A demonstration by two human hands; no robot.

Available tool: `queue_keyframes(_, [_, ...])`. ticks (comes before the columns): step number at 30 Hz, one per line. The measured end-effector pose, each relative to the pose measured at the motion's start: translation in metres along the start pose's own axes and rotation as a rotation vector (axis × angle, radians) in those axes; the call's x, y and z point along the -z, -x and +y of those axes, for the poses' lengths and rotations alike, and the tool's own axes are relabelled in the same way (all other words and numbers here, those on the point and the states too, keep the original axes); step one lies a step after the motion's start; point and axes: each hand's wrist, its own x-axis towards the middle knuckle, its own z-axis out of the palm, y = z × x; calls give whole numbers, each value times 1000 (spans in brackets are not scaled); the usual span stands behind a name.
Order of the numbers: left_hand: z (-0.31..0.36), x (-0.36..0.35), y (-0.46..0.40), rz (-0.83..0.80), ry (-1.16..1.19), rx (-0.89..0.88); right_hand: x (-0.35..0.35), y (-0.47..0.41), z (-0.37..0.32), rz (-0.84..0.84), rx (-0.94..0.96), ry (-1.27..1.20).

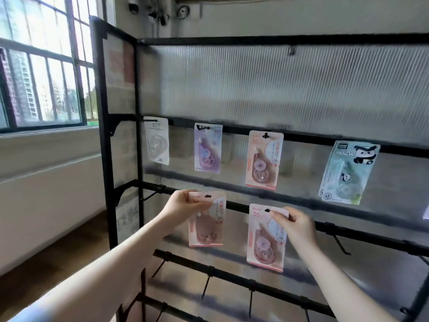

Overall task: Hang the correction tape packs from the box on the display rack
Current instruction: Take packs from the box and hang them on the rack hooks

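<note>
My left hand (183, 205) pinches the top of a pink correction tape pack (206, 228) in front of the rack's second bar. My right hand (296, 225) pinches the top right of another pink pack (264, 242) marked 36, held against the same bar. On the bar above hang several packs: a white one (157, 140), a purple one (208, 148), a pink one (263, 160) and a green panda one (348, 173). The box is out of view.
The black display rack (255, 40) has a ribbed translucent back panel and a hinged side panel (109, 94). Bare hooks (340, 245) stick out from the lower bars. A window (41, 66) and a low white wall lie to the left.
</note>
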Motion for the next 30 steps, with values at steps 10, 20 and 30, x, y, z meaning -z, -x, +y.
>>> queue_keyframes(10, [78, -3, -15, -76, 54, -141, 27, -31, -26, 3, 59, -75])
queue_keyframes(20, [130, -38, -41, -48, 12, -262, 57, -48, -32, 26, 129, 4])
queue_keyframes(30, [144, -81, -69, -41, 110, -310, 87, -55, -21, 36, 68, -52])
